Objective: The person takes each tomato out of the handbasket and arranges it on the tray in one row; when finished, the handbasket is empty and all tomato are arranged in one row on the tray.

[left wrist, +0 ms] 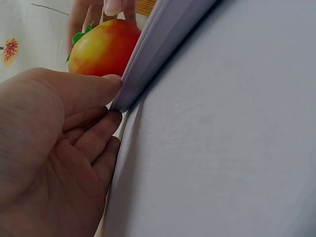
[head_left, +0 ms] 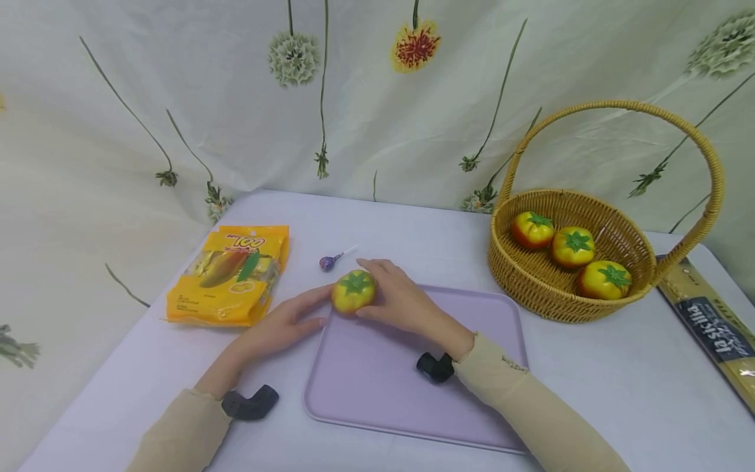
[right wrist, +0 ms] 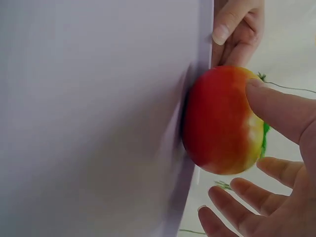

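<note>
A yellow-and-red tomato point(head_left: 352, 292) with a green star-shaped calyx sits at the far left corner of a lilac tray point(head_left: 377, 387). My right hand point(head_left: 404, 298) holds it from the right, with the thumb and index finger against it; the other fingers spread loosely beside it in the right wrist view. On the tomato's left is my left hand point(head_left: 289, 324), fingers fairly straight and reaching towards it. In the left wrist view, that hand's thumb point(left wrist: 94, 91) lies at the tray's rim, with the fingertips close below. Three similar tomatoes point(head_left: 574, 247) lie in a wicker basket point(head_left: 531, 298).
A yellow bag with a mango picture point(head_left: 227, 275) lies at the left. Behind the tray is a purple lollipop point(head_left: 328, 263). The basket's tall handle point(head_left: 714, 170) arches up at the back right, near a long pasta packet point(head_left: 714, 328). Flowered cloth point(head_left: 366, 98) hangs behind the table.
</note>
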`<action>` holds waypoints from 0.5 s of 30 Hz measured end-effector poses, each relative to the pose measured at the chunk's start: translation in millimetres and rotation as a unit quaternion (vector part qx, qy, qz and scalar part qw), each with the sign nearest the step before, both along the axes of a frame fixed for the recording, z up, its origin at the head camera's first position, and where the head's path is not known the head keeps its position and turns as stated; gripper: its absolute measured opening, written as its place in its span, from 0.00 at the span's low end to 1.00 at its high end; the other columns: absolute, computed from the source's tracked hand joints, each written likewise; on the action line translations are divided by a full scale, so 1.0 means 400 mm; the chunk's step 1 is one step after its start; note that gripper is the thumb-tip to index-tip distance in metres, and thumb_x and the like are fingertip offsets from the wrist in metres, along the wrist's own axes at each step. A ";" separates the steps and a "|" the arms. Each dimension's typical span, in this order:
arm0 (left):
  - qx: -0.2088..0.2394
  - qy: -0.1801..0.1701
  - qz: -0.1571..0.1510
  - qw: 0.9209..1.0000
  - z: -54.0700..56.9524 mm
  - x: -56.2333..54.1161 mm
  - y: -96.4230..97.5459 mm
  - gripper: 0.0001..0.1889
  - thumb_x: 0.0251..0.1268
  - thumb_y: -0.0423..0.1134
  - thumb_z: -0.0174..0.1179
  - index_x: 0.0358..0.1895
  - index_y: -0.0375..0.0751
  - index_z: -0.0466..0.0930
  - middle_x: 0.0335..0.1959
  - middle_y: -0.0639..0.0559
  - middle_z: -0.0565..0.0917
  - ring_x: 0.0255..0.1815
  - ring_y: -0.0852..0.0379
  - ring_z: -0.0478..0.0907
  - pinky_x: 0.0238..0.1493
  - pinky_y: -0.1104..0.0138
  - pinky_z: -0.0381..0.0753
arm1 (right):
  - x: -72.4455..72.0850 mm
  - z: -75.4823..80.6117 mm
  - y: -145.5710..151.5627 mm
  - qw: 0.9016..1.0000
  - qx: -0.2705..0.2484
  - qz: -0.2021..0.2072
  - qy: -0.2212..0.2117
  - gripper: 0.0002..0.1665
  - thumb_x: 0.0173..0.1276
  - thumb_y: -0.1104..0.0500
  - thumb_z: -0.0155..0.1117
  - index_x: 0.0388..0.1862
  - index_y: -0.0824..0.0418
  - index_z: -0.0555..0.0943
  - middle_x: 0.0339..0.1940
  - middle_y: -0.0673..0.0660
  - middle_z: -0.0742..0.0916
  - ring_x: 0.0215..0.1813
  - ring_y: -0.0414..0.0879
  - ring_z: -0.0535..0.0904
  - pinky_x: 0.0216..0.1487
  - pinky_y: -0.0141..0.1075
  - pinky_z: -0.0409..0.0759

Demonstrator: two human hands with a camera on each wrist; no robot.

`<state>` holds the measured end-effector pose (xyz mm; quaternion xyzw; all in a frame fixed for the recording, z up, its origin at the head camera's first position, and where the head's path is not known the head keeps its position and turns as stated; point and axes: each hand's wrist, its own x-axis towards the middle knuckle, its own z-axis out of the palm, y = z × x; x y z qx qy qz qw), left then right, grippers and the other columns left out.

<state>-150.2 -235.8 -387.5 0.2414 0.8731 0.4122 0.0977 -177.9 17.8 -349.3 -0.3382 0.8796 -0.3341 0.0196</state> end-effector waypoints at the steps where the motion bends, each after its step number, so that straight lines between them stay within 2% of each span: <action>1: 0.001 -0.001 0.002 1.000 0.000 0.000 0.000 0.29 0.69 0.43 0.55 0.71 0.53 0.59 0.69 0.58 0.62 0.70 0.56 0.54 0.67 0.54 0.56 | -0.001 0.003 0.004 1.000 -0.003 0.000 0.001 0.47 0.57 0.54 0.72 0.71 0.58 0.60 0.64 0.59 0.70 0.64 0.51 0.64 0.64 0.43 0.64; 10: 0.002 -0.007 0.006 1.000 0.003 0.003 0.002 0.29 0.68 0.44 0.55 0.71 0.51 0.59 0.69 0.57 0.62 0.70 0.55 0.54 0.66 0.52 0.56 | -0.009 0.050 0.054 0.999 -0.013 -0.030 -0.001 0.47 0.56 0.55 0.73 0.71 0.58 0.61 0.67 0.58 0.68 0.67 0.50 0.62 0.65 0.45 0.62; 15: 0.002 -0.015 0.008 1.000 0.008 0.005 0.004 0.29 0.68 0.43 0.55 0.71 0.52 0.59 0.69 0.59 0.62 0.70 0.57 0.54 0.67 0.55 0.55 | -0.021 0.087 0.118 0.998 -0.023 -0.044 0.030 0.47 0.57 0.54 0.72 0.72 0.59 0.60 0.67 0.58 0.67 0.68 0.50 0.61 0.67 0.44 0.59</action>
